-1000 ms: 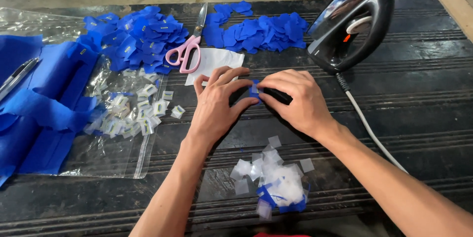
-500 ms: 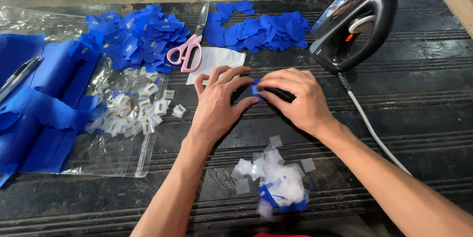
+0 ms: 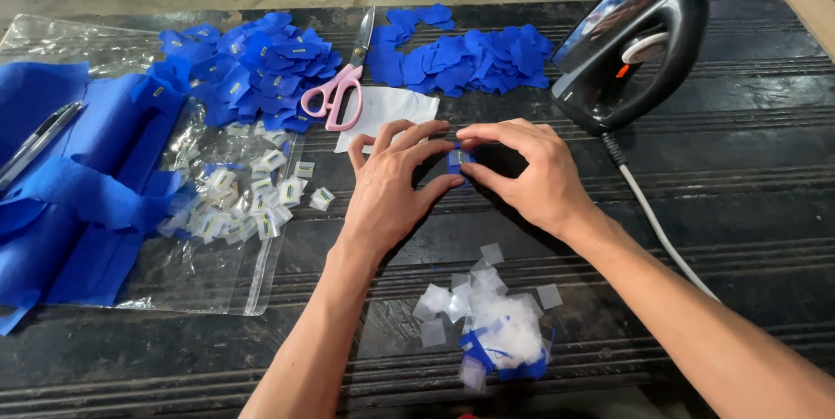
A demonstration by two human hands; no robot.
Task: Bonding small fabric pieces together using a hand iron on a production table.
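Note:
Both my hands meet at the middle of a dark ribbed table [image 3: 748, 184]. My left hand [image 3: 391, 188] and my right hand [image 3: 526, 175] pinch a small blue fabric piece [image 3: 458, 160] between their fingertips, low over the table. A small pale tag shows on the piece. Behind the hands lies a white paper sheet [image 3: 387, 110]. Near my forearms sits a heap of white paper scraps with blue bits [image 3: 491, 328].
Pink-handled scissors [image 3: 339, 88] lie between two piles of blue cut pieces [image 3: 252, 67] [image 3: 461, 58]. A black iron [image 3: 639, 40] stands at the right, its cord [image 3: 652, 219] trailing toward me. Small white tags [image 3: 243, 197] lie on clear plastic; blue cloth [image 3: 70, 184] and a pen [image 3: 39, 140] at left.
My fingertips have shifted slightly on the small blue piece, which now shows more clearly between them. Both hands stay in the same spot.

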